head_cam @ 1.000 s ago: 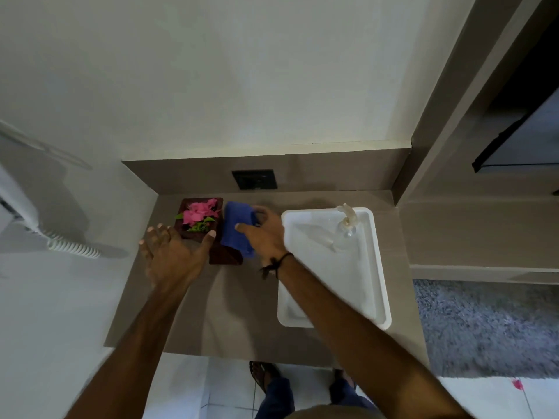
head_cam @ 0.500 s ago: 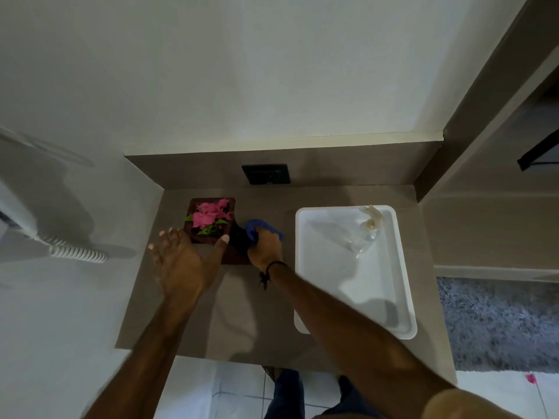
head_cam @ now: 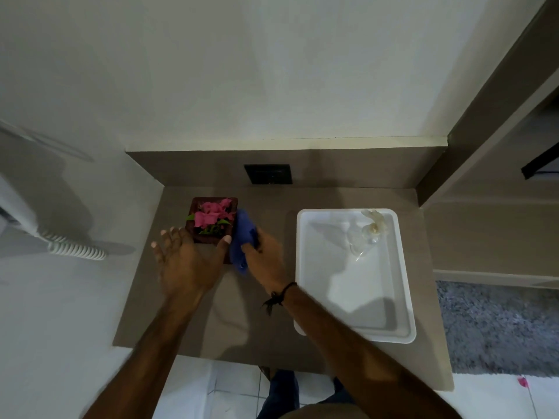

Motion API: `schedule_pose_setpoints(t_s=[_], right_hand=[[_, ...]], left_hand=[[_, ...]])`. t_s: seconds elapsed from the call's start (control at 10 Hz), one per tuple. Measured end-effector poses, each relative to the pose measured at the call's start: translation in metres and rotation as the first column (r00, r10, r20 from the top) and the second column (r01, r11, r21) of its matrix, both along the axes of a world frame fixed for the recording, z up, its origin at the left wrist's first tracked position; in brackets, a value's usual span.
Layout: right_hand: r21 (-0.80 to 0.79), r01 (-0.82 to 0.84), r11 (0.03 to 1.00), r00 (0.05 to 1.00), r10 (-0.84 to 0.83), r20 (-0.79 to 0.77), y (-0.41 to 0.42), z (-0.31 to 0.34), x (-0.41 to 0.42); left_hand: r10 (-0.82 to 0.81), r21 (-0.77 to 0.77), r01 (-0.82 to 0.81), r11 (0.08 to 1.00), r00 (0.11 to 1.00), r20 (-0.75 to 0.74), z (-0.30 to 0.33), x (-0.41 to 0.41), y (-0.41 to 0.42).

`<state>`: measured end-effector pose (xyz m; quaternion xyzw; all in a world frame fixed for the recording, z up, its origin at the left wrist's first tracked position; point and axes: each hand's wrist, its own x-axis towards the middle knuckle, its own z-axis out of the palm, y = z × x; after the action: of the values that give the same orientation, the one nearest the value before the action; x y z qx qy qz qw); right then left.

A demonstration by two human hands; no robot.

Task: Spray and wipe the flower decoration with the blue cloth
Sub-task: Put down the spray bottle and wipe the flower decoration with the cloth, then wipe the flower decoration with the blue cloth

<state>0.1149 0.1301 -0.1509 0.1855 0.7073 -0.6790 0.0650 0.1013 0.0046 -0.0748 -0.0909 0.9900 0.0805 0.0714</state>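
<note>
Spanning the middle of the view: brown counter (head_cam: 187, 313), with a white tray (head_cam: 393, 297) lying at about 3 o'clock of centre. Resting inside the tray toward its 1 o'clock corner: a clear spray bottle (head_cam: 367, 234), lying on its side, untouched by either hand. Sitting at 11 o'clock on the counter: the flower decoration (head_cam: 213, 219), pink blooms and green leaves in a dark square box. Bracing that box from its 7 o'clock side: left hand (head_cam: 184, 261), fingers spread wide, thumb pressing the near right corner, palm flat rather than closing around anything. Working at the box's 3 o'clock face: right hand (head_cam: 263, 258), fingers pinched together around the bunched blue cloth (head_cam: 242, 240), cloth touching the right wall of the box. Judging progress: spraying probably finished, given the bottle parked in the tray; wiping under way on one side. Remaining, as far as visible: the other faces, rim and perhaps the petals; wetness on the box too faint to tell.
</note>
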Motion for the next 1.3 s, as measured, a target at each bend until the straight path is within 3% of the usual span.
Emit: schedule_pose_setpoints(t_s=[0.1, 0.3, 0.4, 0.7, 0.8, 0.9, 1.0, 1.1, 1.2, 1.3], right_hand=[[0.161, -0.157, 0.974, 0.983, 0.138, 0.120, 0.001, -0.023, 0.002], [0.247, -0.206, 0.947, 0.968, 0.160, 0.194, 0.003, -0.034, -0.009], [0.162, -0.134, 0.978, 0.974, 0.099, 0.205, -0.002, -0.018, -0.013], [-0.168, 0.044, 0.985, 0.999, -0.044, 0.007, 0.020, 0.040, -0.015], [-0.281, 0.077, 0.957, 0.997, -0.065, 0.053, 0.035, 0.048, -0.008], [-0.358, 0.054, 0.932, 0.997, -0.030, 0.071, 0.055, 0.051, 0.004], [-0.412, 0.069, 0.909, 0.995, -0.031, 0.098, 0.082, 0.056, 0.021], [-0.564, 0.086, 0.821, 0.994, -0.029, 0.108, 0.114, 0.052, 0.039], [-0.619, 0.093, 0.780, 0.990, -0.005, 0.142, 0.143, 0.038, 0.059], [-0.442, 0.170, 0.881, 0.973, -0.079, 0.216, 0.164, 0.010, 0.086]], left_hand=[[-0.004, -0.017, 0.005, 1.000, 1.000, 0.026, 0.002, 0.000, 0.001], [-0.021, -0.041, 0.023, 0.999, 0.998, 0.055, 0.003, -0.001, 0.000], [-0.015, -0.034, 0.017, 0.999, 0.999, 0.049, 0.004, 0.001, 0.000], [0.030, -0.029, -0.029, 0.999, 0.999, 0.027, 0.007, 0.000, 0.004], [0.031, -0.002, -0.030, 1.000, 0.998, 0.058, 0.009, -0.001, 0.005], [0.040, 0.025, -0.039, 0.999, 0.998, -0.043, 0.012, 0.003, 0.008], [-0.040, 0.216, 0.109, 0.970, 0.953, -0.301, 0.012, 0.017, 0.032], [-0.107, 0.503, 0.213, 0.837, 0.967, -0.231, 0.000, 0.035, 0.071], [-0.083, 0.757, 0.046, 0.651, 0.996, 0.011, -0.024, 0.041, 0.107], [-0.153, 0.824, -0.036, 0.565, 0.977, 0.148, -0.048, 0.052, 0.119]])
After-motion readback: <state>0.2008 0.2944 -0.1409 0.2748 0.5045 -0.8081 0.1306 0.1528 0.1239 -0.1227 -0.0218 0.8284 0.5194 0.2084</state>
